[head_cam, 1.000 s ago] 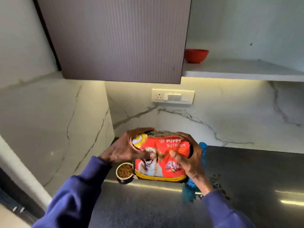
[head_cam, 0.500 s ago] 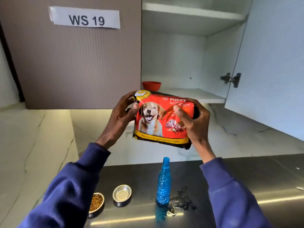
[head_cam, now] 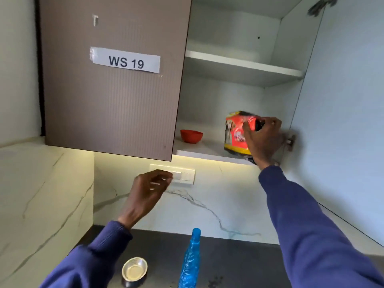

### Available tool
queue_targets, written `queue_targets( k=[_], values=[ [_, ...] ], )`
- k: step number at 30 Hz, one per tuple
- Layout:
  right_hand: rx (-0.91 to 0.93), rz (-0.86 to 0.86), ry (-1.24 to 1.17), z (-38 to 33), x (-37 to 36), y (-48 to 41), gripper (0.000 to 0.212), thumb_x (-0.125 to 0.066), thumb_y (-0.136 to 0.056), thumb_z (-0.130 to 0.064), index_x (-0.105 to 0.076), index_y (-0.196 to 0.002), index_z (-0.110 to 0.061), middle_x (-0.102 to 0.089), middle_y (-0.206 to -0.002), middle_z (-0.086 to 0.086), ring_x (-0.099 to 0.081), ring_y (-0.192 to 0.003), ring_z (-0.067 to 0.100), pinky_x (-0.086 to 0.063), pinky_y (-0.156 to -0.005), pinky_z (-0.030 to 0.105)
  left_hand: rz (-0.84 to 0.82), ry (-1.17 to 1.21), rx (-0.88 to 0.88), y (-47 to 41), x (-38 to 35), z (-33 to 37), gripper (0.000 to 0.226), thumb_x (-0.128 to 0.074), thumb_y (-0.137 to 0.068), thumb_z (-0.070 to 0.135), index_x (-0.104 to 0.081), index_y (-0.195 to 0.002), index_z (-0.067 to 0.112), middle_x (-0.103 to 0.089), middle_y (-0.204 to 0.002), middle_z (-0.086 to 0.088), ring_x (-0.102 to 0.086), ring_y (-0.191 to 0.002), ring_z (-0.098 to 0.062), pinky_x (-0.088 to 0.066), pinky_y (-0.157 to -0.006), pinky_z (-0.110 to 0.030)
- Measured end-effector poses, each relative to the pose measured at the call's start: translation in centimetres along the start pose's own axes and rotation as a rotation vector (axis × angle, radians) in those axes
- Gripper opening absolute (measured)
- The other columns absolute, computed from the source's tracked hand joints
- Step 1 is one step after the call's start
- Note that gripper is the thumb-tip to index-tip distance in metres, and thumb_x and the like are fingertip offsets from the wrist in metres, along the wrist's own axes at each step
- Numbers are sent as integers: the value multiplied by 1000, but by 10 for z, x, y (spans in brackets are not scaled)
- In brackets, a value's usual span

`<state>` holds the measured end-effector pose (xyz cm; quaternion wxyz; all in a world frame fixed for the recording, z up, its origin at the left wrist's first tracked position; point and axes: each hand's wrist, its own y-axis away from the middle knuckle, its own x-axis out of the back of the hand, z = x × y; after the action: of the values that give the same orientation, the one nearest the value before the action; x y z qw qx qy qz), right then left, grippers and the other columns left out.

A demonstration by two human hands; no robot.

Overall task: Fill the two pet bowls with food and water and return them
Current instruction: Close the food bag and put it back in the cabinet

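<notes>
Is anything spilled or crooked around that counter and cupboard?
Yes, a little: dark splotches mark the counter just right of the blue bottle, perhaps a spill; too blurred to tell. The WS 19 label sits slightly tilted on the cupboard door.

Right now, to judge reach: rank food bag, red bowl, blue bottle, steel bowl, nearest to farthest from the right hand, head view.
1. food bag: in the right hand's grip, lower shelf.
2. red bowl: same shelf, to the left.
3. blue bottle: counter below, centre.
4. steel bowl: counter, farther left.
</notes>
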<state>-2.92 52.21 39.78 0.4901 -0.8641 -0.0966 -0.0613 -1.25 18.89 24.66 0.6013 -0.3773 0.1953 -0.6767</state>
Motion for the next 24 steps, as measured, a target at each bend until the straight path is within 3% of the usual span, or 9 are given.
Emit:
queue_targets(
  k=[2,5,8,10,13,17,19,24],
  values=[
    [9,-141,125,17,-32,5,72,-67,-82,-56,-50,-132,-7,-46,-138,19,-54,-116,45,-54,-81,49,104,-170,-50,-10,13,-12,27,-71,-93,21,-70,-119,26,-70,-120,12,-69,-106,-6,-61,-89,-39],
    [74,-298,181,30,-62,0,91,-74,-81,-47,-29,-148,-6,-34,-148,23,-41,-127,51,-55,-85,60,178,-440,-151,-38,29,-25,49,-70,-93,18,-58,-140,23,-52,-149,3,-54,-133,-18,-52,-106,-43],
    [122,-496,123,36,-78,-21,100,-76,-82,-48,-18,-155,-9,-26,-152,22,-35,-131,53,-45,-100,59,156,-739,-252,-70,27,-36,68,-66,-94,17,-38,-156,18,-19,-169,-6,-17,-156,-26,-38,-113,-45],
    [85,-639,79,39,-82,-36,104,-73,-84,-54,-11,-157,-15,-18,-157,18,-33,-138,53,-40,-109,57,63,-930,-293,-86,19,-50,80,-64,-94,18,-21,-161,16,0,-170,-12,7,-157,-31,-24,-122,-51],
    [114,-780,95,38,-78,-48,105,-74,-88,-43,-2,-162,-18,-4,-166,20,-28,-146,50,-36,-116,54,-39,-1038,-227,-96,8,-71,95,-69,-92,20,-7,-163,18,12,-169,-15,10,-153,-47,-18,-123,-58],
    [174,-619,9,41,-56,-30,90,-72,-91,-16,-17,-161,-13,-20,-162,26,-24,-150,45,-32,-117,53,-25,-990,-284,-95,11,-77,100,-69,-85,1,-8,-163,17,7,-170,-16,9,-153,-50,-36,-114,-63],
    [215,-532,-31,40,-37,-9,83,-71,-89,-8,-26,-158,-12,-33,-157,23,-34,-145,42,-38,-115,55,-28,-977,-304,-97,14,-78,107,-67,-79,-12,-8,-163,18,6,-170,-15,9,-153,-49,-42,-109,-62],
    [268,-434,-71,22,39,58,61,-67,-92,-6,-43,-148,-13,-54,-145,12,-54,-131,34,-48,-104,41,-68,-1036,-272,-96,16,-76,109,-53,-69,-23,-13,-162,17,4,-170,-17,8,-152,-52,-41,-107,-67]
  ],
)
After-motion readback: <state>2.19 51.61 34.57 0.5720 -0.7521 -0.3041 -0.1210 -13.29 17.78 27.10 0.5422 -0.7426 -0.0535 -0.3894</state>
